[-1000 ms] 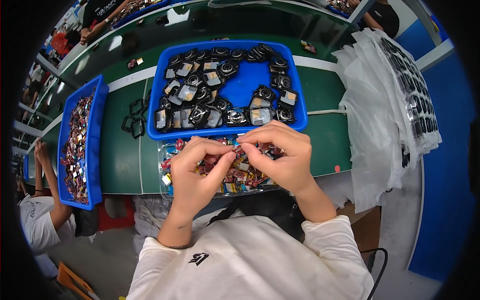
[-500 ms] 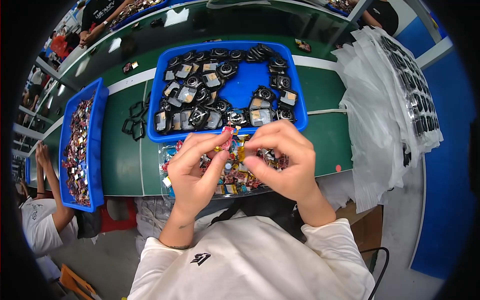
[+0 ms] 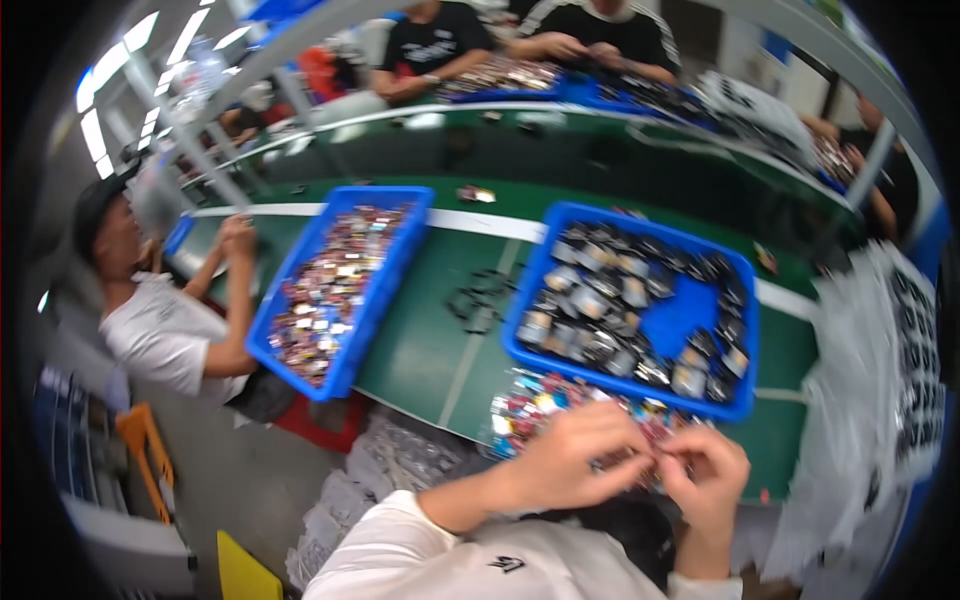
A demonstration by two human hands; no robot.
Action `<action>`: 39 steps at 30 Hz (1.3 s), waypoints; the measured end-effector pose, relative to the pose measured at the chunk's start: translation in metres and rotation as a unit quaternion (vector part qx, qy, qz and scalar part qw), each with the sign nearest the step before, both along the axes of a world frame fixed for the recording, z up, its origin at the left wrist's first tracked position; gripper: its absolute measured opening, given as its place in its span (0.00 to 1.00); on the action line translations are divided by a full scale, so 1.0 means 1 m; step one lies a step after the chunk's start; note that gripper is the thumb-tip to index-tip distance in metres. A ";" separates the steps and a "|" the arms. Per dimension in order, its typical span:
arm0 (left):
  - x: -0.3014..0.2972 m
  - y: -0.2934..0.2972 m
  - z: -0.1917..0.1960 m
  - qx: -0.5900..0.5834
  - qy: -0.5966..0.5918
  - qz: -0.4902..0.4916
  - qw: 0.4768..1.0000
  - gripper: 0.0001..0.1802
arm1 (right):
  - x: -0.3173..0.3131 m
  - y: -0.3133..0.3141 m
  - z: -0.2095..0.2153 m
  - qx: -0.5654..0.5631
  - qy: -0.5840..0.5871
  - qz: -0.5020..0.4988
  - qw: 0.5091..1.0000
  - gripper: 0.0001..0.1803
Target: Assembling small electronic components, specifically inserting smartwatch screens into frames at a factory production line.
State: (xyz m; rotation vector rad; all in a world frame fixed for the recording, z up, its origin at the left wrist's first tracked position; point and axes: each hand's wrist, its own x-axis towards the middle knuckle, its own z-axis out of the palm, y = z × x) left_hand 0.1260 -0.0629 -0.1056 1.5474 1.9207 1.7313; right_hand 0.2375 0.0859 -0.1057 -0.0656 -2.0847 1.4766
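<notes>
My left hand (image 3: 575, 455) is closed in a pinch at the near edge of the bench. A small red circuit board, clear in the earlier frame, sits at its fingertips, now blurred and mostly hidden. My right hand (image 3: 712, 475) meets it from the right, thumb and fingers pressed together; what they grip is hidden. Beneath both hands lies a clear plastic tray (image 3: 497, 425) with a heap of small red, yellow and blue electronic parts (image 3: 535, 400). Just beyond stands a blue tray (image 3: 640, 388) holding black watch-like casings (image 3: 590, 290), some with pale pieces on them.
Left of it, a long blue bin (image 3: 345, 375) is full of small parts. Loose black frames (image 3: 480, 300) lie between them on the green bench (image 3: 410, 375). White plastic sheeting (image 3: 850, 400) hangs at the right. One person (image 3: 175, 330) works at the left; others sit across the bench.
My view has swung left and up, so the trays appear farther right and the person at left shows more fully. My hands have come closer together, right fingers now meeting the left.
</notes>
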 end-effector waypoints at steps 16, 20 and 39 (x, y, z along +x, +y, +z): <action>0.013 -0.009 -0.012 0.032 -0.390 -0.256 0.884 0.04 | 0.013 -0.004 -0.032 -0.332 0.056 0.152 0.929 0.17; 0.014 -0.009 -0.011 0.014 -0.404 -0.255 0.878 0.04 | 0.016 -0.008 -0.028 -0.384 0.057 0.174 0.905 0.16; 0.019 -0.009 -0.025 -0.027 -0.388 -0.153 0.909 0.04 | 0.015 -0.016 -0.032 -0.211 0.028 0.055 0.976 0.19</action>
